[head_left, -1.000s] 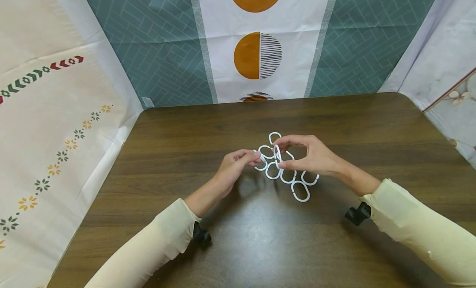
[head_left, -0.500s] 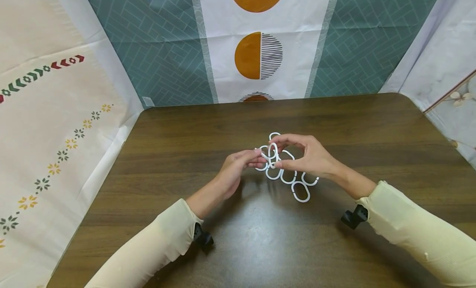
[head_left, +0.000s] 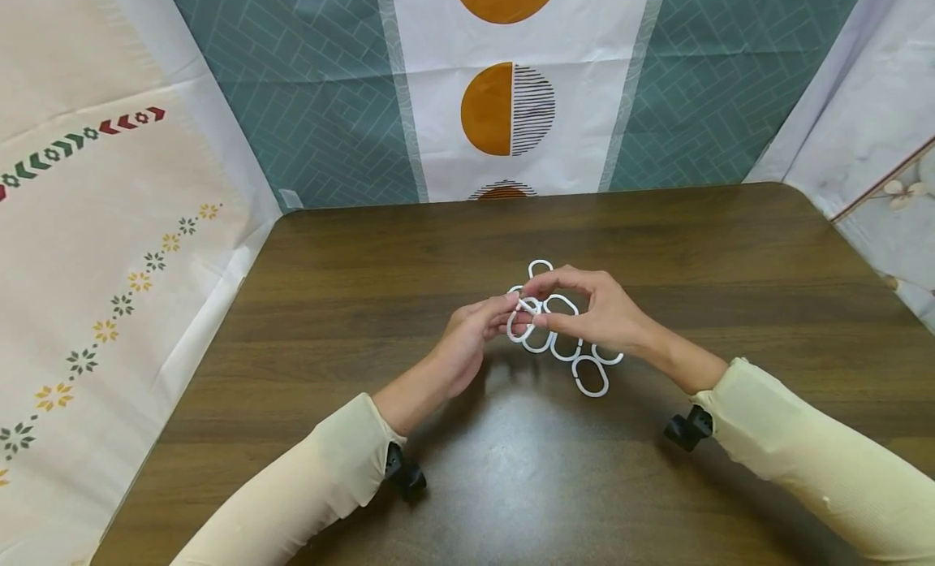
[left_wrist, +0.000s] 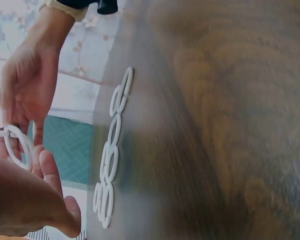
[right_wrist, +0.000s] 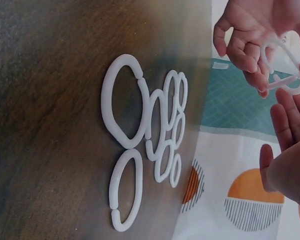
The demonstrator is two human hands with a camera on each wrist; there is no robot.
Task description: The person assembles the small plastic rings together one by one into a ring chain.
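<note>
Two white oval links with gaps, one hooked through the other, are held up between the hands. My left hand pinches one link between thumb and fingers, palm turned partly up. From the right, my right hand pinches the other with thumb and fingertips, close to the left fingertips. Below and beside them, several loose white links lie on the wooden table in a loose cluster; the hands hide part of it in the head view.
The brown wooden table extends around the hands. Behind its far edge hangs a teal and white patterned cloth. A cream cloth with flower motifs is at the left, a pale floral one at the right. Black wrist cameras sit at both cuffs.
The right hand has moved slightly left with its link, closer to the left fingertips. The left hand has shifted a little right and turned its palm more upward. The loose links look unmoved.
</note>
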